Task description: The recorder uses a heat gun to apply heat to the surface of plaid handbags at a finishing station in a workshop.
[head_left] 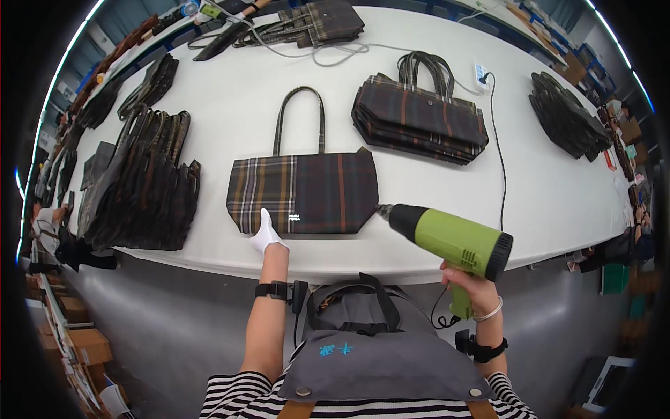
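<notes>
A dark plaid tote bag lies flat on the white table in front of me, its single visible handle loop pointing away. My left hand, in a white glove, grips the bag's near edge left of centre. The thumb lies on the bag's face; the other fingers are mostly hidden under it. My right hand is wrapped round the handle of a green heat gun with a black rear cap. The gun's nozzle points left, close to the bag's lower right corner.
A stack of plaid tote bags lies at the back right of the white table. More folded bags pile up at the left, and another dark pile lies far right. A black cord runs from a white power strip.
</notes>
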The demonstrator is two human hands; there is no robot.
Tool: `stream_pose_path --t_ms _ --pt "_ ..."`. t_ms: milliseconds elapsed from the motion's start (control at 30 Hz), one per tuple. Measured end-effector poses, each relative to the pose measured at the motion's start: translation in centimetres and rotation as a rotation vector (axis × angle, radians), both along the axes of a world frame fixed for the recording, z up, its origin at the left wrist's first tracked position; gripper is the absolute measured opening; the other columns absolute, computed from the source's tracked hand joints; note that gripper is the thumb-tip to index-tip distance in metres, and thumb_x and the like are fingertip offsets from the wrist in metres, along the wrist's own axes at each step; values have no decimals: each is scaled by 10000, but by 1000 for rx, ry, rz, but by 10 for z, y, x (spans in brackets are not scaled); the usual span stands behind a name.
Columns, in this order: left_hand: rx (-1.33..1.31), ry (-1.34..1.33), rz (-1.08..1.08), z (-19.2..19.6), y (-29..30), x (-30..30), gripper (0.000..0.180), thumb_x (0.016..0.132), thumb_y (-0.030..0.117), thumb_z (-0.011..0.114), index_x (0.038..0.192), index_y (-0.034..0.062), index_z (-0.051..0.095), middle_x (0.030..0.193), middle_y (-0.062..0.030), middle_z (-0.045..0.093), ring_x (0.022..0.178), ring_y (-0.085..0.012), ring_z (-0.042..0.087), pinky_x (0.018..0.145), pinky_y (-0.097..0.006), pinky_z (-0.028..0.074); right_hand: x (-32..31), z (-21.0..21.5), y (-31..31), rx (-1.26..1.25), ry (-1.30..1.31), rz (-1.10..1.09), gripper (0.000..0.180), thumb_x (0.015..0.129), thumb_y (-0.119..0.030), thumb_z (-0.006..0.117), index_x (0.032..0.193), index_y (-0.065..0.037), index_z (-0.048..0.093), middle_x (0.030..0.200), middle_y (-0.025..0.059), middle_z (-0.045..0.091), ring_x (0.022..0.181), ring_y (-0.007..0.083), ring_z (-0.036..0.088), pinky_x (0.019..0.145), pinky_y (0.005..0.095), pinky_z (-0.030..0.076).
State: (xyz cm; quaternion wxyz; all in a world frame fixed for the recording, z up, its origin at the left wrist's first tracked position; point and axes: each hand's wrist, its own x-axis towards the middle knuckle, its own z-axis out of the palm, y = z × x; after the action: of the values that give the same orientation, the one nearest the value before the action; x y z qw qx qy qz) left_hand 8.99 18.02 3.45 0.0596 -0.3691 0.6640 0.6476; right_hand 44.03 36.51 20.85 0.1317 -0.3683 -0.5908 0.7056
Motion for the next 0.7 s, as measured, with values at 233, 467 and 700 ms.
stream_pose_path --t_ms 233,467,700 --pt "503 -155 -91 -17 -9 -26 327 712 410 773 868 165 622 703 49 551 455 -82 318 472 -223 269 -1 12 15 -52 292 -227 322 742 -36 634 1053 10 562 854 124 605 677 171 599 538 279 481" --pt "719 130 83 6 40 -6 773 710 419 768 1230 -74 477 1308 -116 468 1174 -217 433 1040 -400 292 22 -10 21 -65 456 -324 341 809 -112 547 1119 12 475 941 107 538 685 146 560 534 253 466" --pt "26 434 -168 38 32 -47 474 757 388 716 738 -81 649 713 -166 665 635 -254 624 629 -373 478 2 17 12 -8 432 -242 284 821 -142 608 1049 15 544 875 85 586 705 165 568 632 287 479"
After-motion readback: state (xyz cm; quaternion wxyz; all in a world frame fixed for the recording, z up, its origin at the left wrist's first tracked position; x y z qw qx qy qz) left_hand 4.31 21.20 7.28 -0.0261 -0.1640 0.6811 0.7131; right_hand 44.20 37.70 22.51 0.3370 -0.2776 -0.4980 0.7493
